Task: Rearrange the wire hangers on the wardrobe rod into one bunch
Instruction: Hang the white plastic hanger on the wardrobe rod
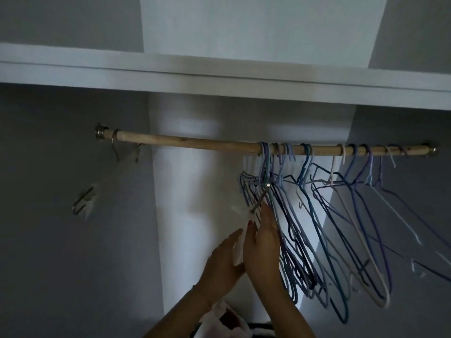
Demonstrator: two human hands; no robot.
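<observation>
A wooden wardrobe rod runs across the wardrobe. Several wire hangers, blue, purple and white, hang on its right half. A tight bunch of them has its hooks near the rod's middle; the others are spread out towards the right end. My left hand holds the lower part of a white hanger-like piece with a metal hook, just left of the bunch. My right hand has straight fingers against the bunch, its thumb on the white piece.
A white shelf spans above the rod. A lone metal hook hangs at the rod's left end, and a pale clip shows on the left wall. Pale cloth or a bag lies below my arms.
</observation>
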